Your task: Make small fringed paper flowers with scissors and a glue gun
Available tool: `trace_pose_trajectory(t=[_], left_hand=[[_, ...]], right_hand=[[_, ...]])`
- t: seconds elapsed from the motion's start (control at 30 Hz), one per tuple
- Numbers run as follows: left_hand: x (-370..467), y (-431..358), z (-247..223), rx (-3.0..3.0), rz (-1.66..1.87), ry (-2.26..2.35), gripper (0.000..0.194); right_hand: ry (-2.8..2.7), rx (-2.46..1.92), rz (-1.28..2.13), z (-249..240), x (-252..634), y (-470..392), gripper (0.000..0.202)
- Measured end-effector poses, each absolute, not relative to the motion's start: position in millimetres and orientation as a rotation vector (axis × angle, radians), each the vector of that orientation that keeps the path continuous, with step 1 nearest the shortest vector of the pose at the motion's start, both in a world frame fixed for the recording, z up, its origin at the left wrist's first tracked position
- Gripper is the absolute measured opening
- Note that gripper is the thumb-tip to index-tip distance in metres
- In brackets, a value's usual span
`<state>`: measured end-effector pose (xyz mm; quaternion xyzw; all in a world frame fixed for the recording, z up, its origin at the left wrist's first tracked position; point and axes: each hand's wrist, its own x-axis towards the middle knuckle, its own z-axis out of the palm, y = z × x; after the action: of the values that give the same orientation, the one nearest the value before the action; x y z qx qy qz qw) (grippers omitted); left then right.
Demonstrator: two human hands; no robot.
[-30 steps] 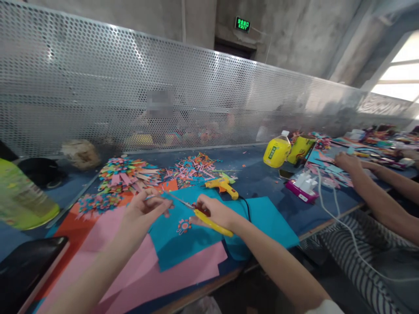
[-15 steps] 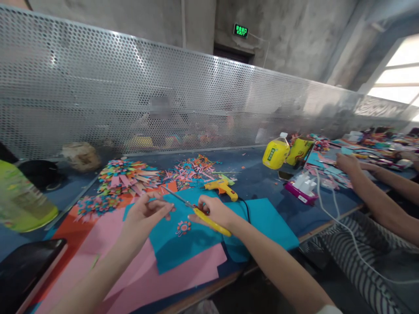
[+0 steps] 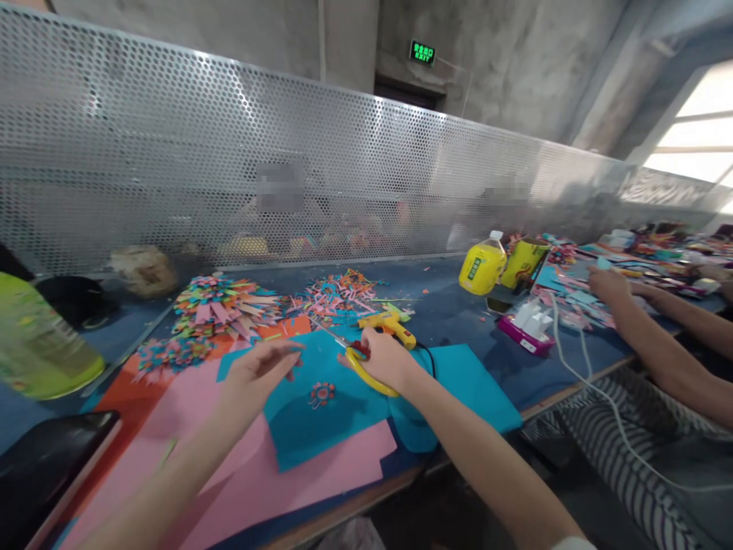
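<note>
Over the blue sheet (image 3: 321,439), where a paper flower (image 3: 322,393) lies, the right hand (image 3: 381,359) clamps yellow-handled scissors (image 3: 362,373); whether the left hand (image 3: 260,368) has its grip on anything, I cannot tell.

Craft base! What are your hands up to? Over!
Right hand holding yellow-handled scissors. Left hand near blue paper, grip unclear. Paper flower on blue paper. Glue gun close by.

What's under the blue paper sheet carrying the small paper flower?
Pink paper shows past the near edge of the blue paper sheet, orange paper past its far edge; anything wholly beneath is covered.
</note>
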<state>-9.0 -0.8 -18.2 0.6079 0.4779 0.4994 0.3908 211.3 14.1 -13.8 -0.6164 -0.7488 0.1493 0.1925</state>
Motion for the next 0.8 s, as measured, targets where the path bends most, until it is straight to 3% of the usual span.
trace_pose_trajectory(t=[0.5,0.8], left_hand=[[-9.8,8.7,-30.3,1.553,1.216,1.242,0.027],[-7.7,10.7,-37.5,1.564,1.204,1.228,0.026]], right_hand=[[-2.138,-1.794,0.345,-10.0,210.8,12.4,0.055],[-2.131,-1.72,0.317,-13.8,211.2,13.8,0.046]])
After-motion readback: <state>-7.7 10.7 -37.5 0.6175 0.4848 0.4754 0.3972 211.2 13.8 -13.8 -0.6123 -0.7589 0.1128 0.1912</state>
